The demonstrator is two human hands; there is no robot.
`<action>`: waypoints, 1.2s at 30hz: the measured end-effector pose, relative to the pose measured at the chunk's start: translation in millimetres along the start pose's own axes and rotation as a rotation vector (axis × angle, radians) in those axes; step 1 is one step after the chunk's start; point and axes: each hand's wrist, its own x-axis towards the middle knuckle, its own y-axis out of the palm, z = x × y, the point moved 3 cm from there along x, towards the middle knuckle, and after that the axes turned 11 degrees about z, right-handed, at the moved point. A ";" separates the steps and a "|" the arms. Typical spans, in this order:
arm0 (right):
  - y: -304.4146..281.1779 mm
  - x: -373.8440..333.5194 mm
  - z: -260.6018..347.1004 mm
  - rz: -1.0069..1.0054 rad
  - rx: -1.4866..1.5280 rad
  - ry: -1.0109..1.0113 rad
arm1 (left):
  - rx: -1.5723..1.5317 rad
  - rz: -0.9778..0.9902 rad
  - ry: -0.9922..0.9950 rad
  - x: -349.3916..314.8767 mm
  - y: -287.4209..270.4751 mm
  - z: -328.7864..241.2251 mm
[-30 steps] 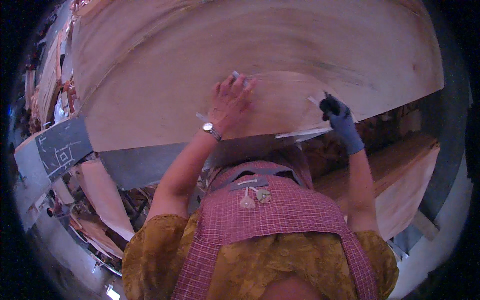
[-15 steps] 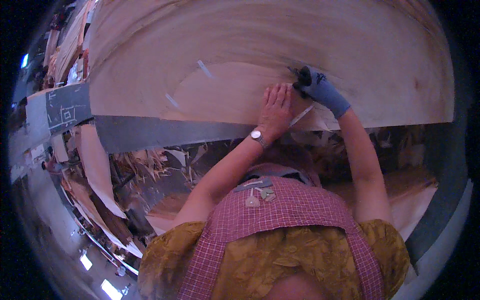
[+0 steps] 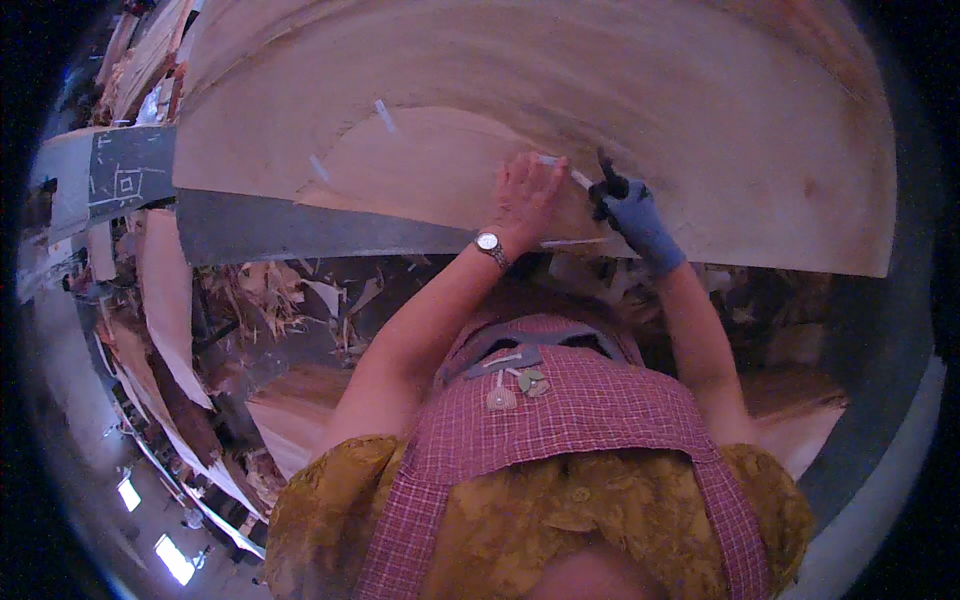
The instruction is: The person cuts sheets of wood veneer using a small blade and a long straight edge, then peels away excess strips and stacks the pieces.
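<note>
A large thin sheet of pale wood veneer (image 3: 720,130) lies in front of me, with a rounded, paler veneer piece (image 3: 430,150) on it. My left hand (image 3: 525,195), bare and with a wristwatch, rests flat on that piece, fingers stretched out. At its fingertips starts a short white tape strip (image 3: 579,179), which runs to my right hand (image 3: 630,210). That hand wears a blue-grey glove with black fingers, closed around the strip's other end. A slim dark shape points up from it; whether it is a tool or a gloved finger, I cannot tell.
Two white tape pieces (image 3: 386,116) cross the paler piece's left edge. A grey table edge (image 3: 300,225) shows below the sheet. Torn veneer scraps (image 3: 265,295) lie beneath, and long veneer strips (image 3: 165,300) hang at the left. A grey panel with chalk marks (image 3: 130,175) stands far left.
Both hands have shifted slightly left in view. My right hand has moved apart from the left, and a white strip now spans between them. The whole view has shifted a little.
</note>
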 end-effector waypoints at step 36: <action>155.2 -89.5 101.6 0.376 -0.248 -0.366 | -0.288 -0.537 -0.530 54.7 -42.5 66.0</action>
